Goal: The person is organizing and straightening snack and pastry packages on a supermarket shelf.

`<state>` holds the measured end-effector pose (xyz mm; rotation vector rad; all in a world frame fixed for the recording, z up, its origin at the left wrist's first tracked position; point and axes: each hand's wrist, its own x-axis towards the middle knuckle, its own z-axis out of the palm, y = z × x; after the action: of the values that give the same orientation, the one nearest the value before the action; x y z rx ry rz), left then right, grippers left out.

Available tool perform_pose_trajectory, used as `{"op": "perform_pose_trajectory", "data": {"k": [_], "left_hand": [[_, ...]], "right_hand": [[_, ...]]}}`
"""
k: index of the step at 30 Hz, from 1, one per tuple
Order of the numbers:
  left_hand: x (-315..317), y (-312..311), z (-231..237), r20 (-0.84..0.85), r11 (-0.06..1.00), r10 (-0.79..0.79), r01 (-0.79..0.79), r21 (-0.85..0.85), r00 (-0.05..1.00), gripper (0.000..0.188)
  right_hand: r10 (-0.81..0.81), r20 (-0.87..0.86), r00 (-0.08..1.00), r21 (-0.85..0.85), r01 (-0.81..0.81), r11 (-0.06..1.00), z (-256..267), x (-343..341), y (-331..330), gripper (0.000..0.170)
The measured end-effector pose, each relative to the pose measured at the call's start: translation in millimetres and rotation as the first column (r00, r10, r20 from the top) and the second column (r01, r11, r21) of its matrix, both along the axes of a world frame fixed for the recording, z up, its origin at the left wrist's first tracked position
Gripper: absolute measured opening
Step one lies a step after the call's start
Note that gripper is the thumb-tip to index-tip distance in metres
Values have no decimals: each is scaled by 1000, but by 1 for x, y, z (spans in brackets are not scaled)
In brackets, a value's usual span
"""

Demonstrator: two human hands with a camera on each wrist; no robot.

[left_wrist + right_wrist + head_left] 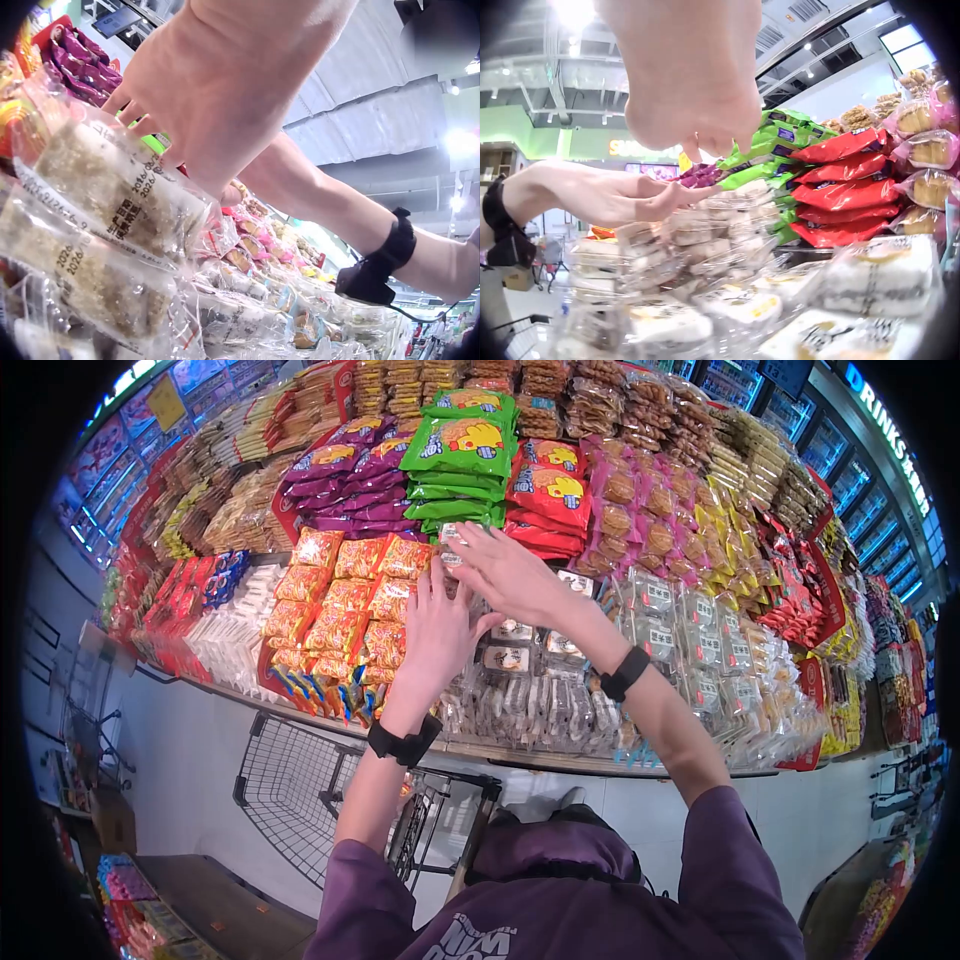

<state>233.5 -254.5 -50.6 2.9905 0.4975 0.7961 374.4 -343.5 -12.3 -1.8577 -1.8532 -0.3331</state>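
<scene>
Over the middle of a snack display, my left hand (pixel 436 632) reaches forward with its fingers extended. It lies against a stack of clear-wrapped pale cakes (pixel 716 232), its fingertips at the stack's upper part in the right wrist view. My right hand (pixel 515 575) stretches across from the right with straight fingers, above the same stack and overlapping the left fingertips in the head view. Wrapped cakes with printed dates (pixel 112 195) stand close below the left hand. Neither hand shows anything gripped; the right fingertips' undersides are partly hidden.
Green snack bags (pixel 460 455) rise behind the hands, with purple bags (pixel 350 480) and red bags (pixel 548 495) beside them. Orange noodle-like packs (pixel 345 595) lie to the left, clear boxes (pixel 705 645) to the right. A wire shopping cart (pixel 290 790) stands below the display edge.
</scene>
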Motion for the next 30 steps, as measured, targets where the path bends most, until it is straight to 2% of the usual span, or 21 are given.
{"op": "perform_pose_trajectory", "data": {"k": [1, 4, 5, 8, 11, 13, 17, 20, 21, 24, 25, 28, 29, 30], "left_hand": [[-2, 3, 4, -153, 998, -10, 1, -56, 988, 79], [-7, 7, -9, -4, 997, -58, 58, -48, 998, 80], [-11, 4, -4, -13, 995, -76, 75, -67, 997, 85], [-31, -22, 25, 94, 991, -99, 106, -82, 991, 73], [-75, -54, 38, 198, 965, -224, 246, -91, 954, 48], [-104, -80, 15, 409, 924, -285, 362, -123, 867, 26], [-180, -109, -60, 148, 831, -412, 437, -343, 899, 28], [-224, -122, -132, -28, 809, -313, 251, -532, 949, 33], [-238, -127, -152, -153, 750, -283, 119, -650, 947, 34], [-256, -152, -170, -362, 661, -236, -124, -740, 902, 42], [-262, -159, -180, -357, 643, -253, -119, -756, 899, 53], [-269, -170, -213, -446, 446, -226, -316, -838, 866, 50], [-271, -175, -221, -360, 496, -161, -241, -834, 919, 48], [-274, -177, -229, -382, 498, -137, -270, -824, 914, 47]], "right_hand": [[2, -15, 1000, 2, -2, 1000, 2, -10, -4, 51], [9, -57, 998, 29, -7, 1000, 9, -34, -18, 52], [12, -65, 998, 54, -8, 999, 12, -40, -23, 52], [42, -162, 986, 87, -28, 996, 19, -65, -50, 51], [100, -226, 969, 108, -77, 991, 3, -89, -90, 47], [153, -283, 947, 146, -115, 983, -20, -105, -121, 44], [250, -278, 928, 98, -231, 968, -104, -140, -155, 26], [358, -403, 842, -37, -406, 913, -144, -172, -146, 19], [388, -359, 849, -95, -446, 890, -164, -181, -142, 13], [425, -423, 800, -242, -552, 798, -216, -206, -135, 12], [440, -402, 803, -210, -548, 809, -236, -215, -134, 11], [415, -352, 839, -350, -529, 773, -259, -221, -135, 17], [387, -342, 856, -232, -476, 848, -265, -223, -134, 21], [360, -337, 870, -233, -447, 863, -270, -228, -134, 21]]}}
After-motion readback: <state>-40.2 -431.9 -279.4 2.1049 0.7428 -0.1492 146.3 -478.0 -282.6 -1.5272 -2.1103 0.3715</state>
